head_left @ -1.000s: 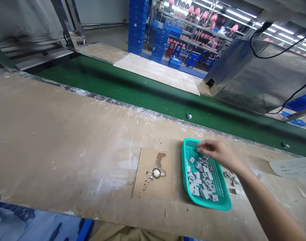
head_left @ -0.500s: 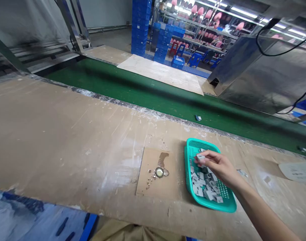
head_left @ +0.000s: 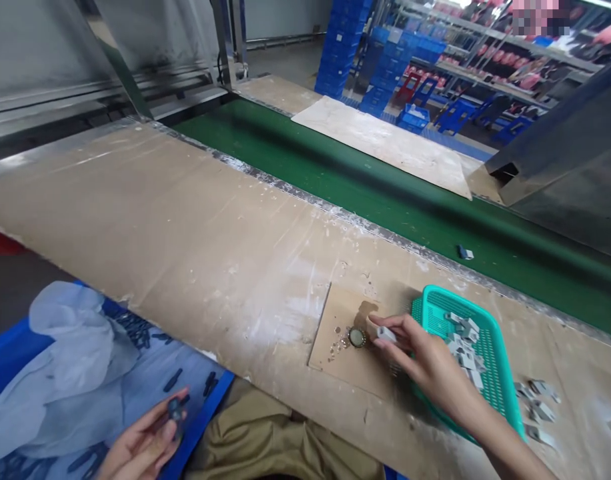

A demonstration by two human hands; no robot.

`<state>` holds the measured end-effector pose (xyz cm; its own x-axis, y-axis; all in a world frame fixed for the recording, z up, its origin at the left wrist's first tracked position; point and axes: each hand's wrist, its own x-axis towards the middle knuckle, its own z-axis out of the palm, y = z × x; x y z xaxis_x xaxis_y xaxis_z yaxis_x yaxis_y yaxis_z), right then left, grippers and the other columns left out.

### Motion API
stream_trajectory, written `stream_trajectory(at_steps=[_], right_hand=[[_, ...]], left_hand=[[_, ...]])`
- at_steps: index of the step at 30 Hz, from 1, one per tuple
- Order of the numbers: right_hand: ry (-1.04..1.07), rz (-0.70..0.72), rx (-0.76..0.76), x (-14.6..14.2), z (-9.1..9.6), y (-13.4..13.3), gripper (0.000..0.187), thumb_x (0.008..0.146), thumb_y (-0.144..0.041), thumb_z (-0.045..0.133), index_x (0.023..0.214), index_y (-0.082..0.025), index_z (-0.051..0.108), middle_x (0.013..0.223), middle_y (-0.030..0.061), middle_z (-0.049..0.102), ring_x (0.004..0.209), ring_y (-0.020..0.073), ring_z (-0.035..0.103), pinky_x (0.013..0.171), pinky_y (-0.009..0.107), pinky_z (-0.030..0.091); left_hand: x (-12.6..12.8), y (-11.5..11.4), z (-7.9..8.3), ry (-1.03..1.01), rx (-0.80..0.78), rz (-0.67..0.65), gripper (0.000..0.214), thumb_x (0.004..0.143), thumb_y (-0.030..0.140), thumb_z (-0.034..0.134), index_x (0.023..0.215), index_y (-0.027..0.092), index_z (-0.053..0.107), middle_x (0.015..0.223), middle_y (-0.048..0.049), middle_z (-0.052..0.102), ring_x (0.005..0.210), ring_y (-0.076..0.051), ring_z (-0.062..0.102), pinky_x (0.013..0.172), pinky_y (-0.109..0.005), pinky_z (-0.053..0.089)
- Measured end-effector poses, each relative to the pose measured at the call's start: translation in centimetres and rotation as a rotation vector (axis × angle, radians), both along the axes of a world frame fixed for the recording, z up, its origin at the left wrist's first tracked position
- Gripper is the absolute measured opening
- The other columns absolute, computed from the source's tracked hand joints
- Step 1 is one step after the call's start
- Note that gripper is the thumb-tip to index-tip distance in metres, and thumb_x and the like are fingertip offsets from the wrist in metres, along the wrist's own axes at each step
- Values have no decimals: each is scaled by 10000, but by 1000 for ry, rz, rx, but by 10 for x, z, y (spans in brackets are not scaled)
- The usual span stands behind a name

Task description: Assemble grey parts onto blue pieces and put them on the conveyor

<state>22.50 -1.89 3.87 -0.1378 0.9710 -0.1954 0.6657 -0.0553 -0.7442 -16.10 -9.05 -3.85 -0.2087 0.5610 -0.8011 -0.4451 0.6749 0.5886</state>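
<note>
Between the thumb and fingers of my right hand (head_left: 425,353) is a small light-grey plastic piece (head_left: 385,333), held just right of a bottle cap (head_left: 357,337) lying on a square of cardboard (head_left: 330,360). A green basket (head_left: 503,360) beside that hand holds several similar grey pieces (head_left: 465,353). At lower left, my left hand (head_left: 145,440) grips a small dark plastic part (head_left: 176,410) above a blue bin (head_left: 205,407). More dark parts (head_left: 135,330) lie in the bin on whitish sheeting (head_left: 85,347).
Beyond the worktable (head_left: 225,253) runs a green conveyor belt (head_left: 335,167) carrying a small grey-and-dark piece (head_left: 465,253). Several loose grey pieces (head_left: 540,410) lie right of the basket. Stacked blue crates (head_left: 343,50) stand behind, and a metal housing (head_left: 575,147) is at right.
My view has swung left. My right hand has carried the grey piece out of the basket toward the cardboard. My left hand has come into view with a dark part.
</note>
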Motion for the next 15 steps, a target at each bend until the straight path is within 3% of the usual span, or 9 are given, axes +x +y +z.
stream_trajectory(at_steps=[3, 7, 11, 13, 15], right_hand=[[-214, 97, 250, -6, -9, 4, 233, 870, -325, 486, 1038, -208, 598, 1024, 110, 618, 947, 240, 606, 783, 371, 502], [-281, 139, 337, -5, -20, 2, 227, 873, -277, 484, 1046, -184, 598, 930, 86, 652, 771, 185, 646, 689, 307, 530], [-300, 162, 352, -6, -22, -1, 173, 860, -254, 500, 977, -192, 611, 918, 68, 676, 765, 177, 653, 695, 301, 537], [-309, 190, 359, -8, -22, -1, 168, 855, -251, 510, 966, -194, 622, 912, 67, 676, 822, 189, 644, 721, 309, 532], [-316, 205, 364, -9, -21, 0, 169, 853, -248, 517, 962, -189, 632, 903, 70, 670, 848, 194, 636, 725, 309, 527]], left_hand=[[31, 6, 29, -96, 117, -80, 435, 450, 276, 868, 837, 201, 685, 807, -31, 659, 607, -115, 560, 543, -147, 505], [71, 18, 52, -221, 232, -52, 336, 441, 271, 871, 705, 180, 682, 907, -42, 661, 773, -179, 620, 683, -187, 530], [100, 29, 58, -375, 311, -36, 315, 540, 403, 813, 668, 145, 688, 855, -72, 659, 712, -195, 632, 625, -208, 530], [109, 32, 57, -368, 330, -63, 242, 604, 348, 785, 671, 141, 680, 884, -73, 645, 720, -202, 635, 617, -221, 524], [115, 33, 55, -354, 365, -106, 244, 618, 265, 783, 820, 172, 682, 1006, -69, 612, 773, -212, 633, 674, -253, 526]])
